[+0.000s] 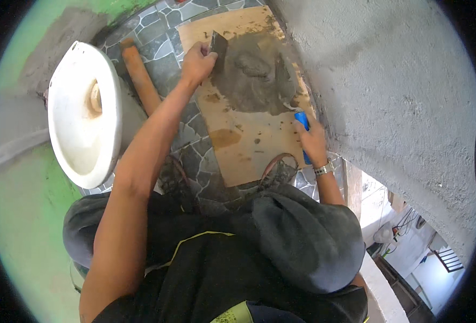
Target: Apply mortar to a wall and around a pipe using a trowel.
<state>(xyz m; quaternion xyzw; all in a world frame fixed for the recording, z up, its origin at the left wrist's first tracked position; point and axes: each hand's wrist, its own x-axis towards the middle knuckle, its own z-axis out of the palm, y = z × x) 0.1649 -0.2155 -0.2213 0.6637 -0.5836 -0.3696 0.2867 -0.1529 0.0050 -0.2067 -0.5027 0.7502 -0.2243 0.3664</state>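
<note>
My left hand [198,63] grips a dark flat plate [219,49] by its edge, tilted at the left side of a heap of wet grey mortar [251,64]. Closed round the blue handle of a trowel [301,116] is my right hand [313,141]. The trowel's blade [285,81] rests against the right side of the mortar and is smeared with it. Under the heap lies a stained brown board [235,153].
On the left stands a white toilet bowl [79,145], with an orange-brown pipe [140,78] beside it on the stone-patterned floor [165,70]. A rough grey wall [388,81] rises close on the right. My feet are at the board's near edge. Cables [405,223] lie beyond an opening at lower right.
</note>
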